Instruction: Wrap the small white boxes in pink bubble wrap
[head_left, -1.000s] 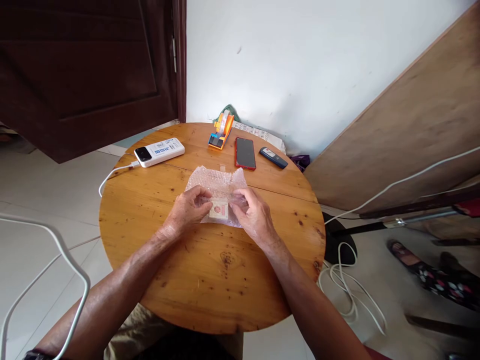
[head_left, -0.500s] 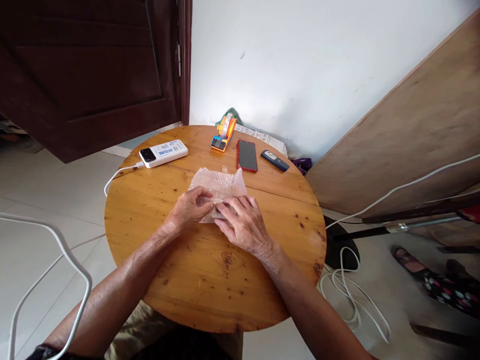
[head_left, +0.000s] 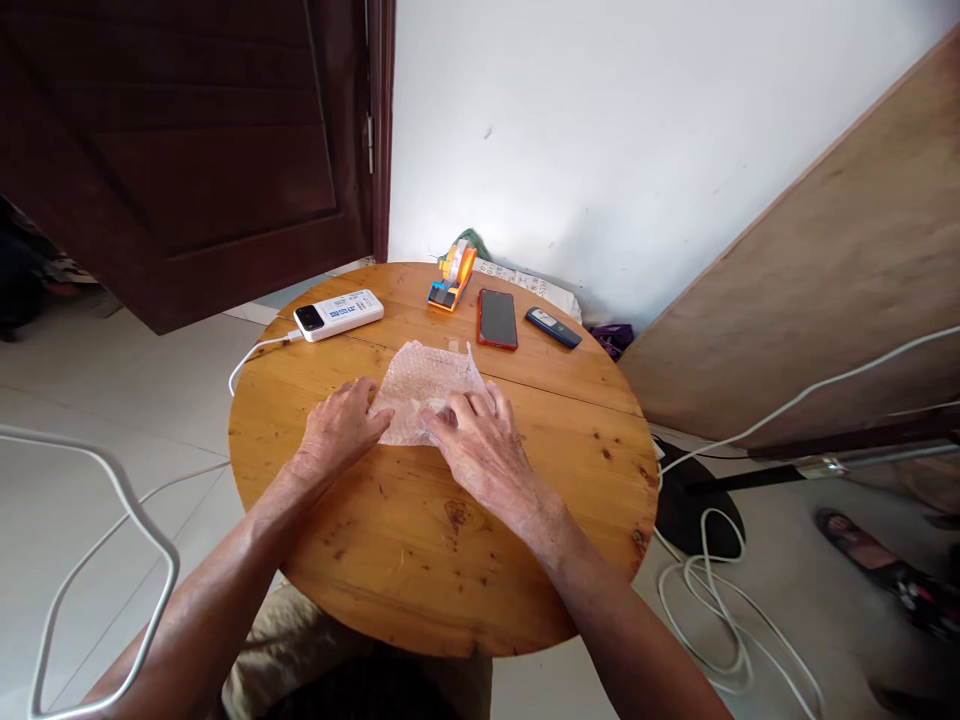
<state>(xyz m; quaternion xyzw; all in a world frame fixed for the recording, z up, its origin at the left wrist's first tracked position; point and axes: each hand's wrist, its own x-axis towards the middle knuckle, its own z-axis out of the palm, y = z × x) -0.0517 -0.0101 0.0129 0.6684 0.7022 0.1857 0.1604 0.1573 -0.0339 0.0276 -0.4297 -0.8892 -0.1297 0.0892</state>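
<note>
A sheet of bubble wrap lies on the round wooden table, folded over a small box that is now hidden. My left hand rests flat at the wrap's left edge, fingers stretched out onto it. My right hand lies on the wrap's near right part, fingers extended and pressing it down.
At the table's far side sit a white power bank with a cable, an orange tape dispenser, a red-edged phone and a small dark handset. White cables trail on the floor at left and right. A leaning board stands right.
The small box seen a second ago is now covered by the bubble wrap. My right hand moved left over it and both hands flattened onto the wrap.
</note>
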